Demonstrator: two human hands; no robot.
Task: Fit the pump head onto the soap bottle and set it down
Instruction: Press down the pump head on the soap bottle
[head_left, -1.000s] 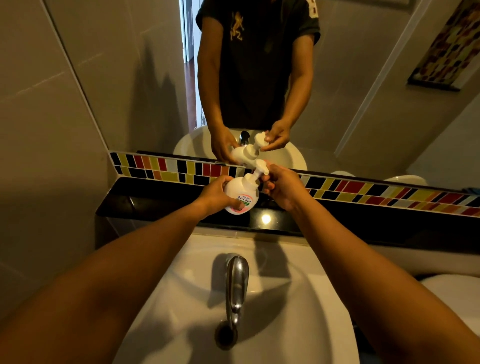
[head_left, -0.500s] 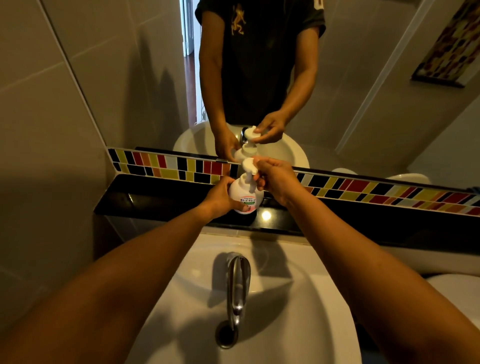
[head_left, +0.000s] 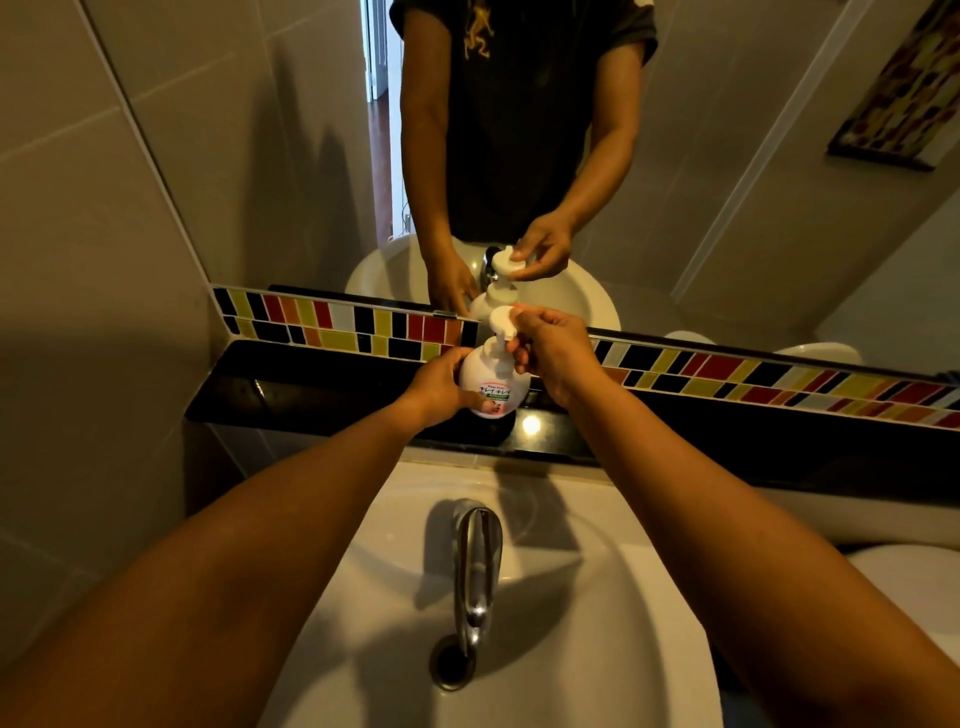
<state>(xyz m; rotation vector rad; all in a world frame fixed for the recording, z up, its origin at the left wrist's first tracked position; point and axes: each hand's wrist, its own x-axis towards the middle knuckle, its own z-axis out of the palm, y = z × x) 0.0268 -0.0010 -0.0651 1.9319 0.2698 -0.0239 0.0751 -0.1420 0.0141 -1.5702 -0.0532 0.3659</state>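
A round white soap bottle (head_left: 496, 382) with a pink and green label stands upright at the black shelf (head_left: 311, 384) behind the sink. My left hand (head_left: 439, 387) wraps its left side. The white pump head (head_left: 501, 325) sits on the bottle's neck, and my right hand (head_left: 556, 353) pinches it from the right with the fingertips. The bottle's base is partly hidden by my left hand, so contact with the shelf is unclear.
A white sink (head_left: 597, 597) with a chrome tap (head_left: 475, 566) lies below my arms. A band of coloured tiles (head_left: 337, 325) and a mirror (head_left: 727, 156) back the shelf; the mirror shows the person, hands and bottle. A white rim (head_left: 904, 571) shows at the right.
The bottle has gone from tilted in the air to upright and lower, down at the shelf. My right hand has shifted its hold up onto the pump head.
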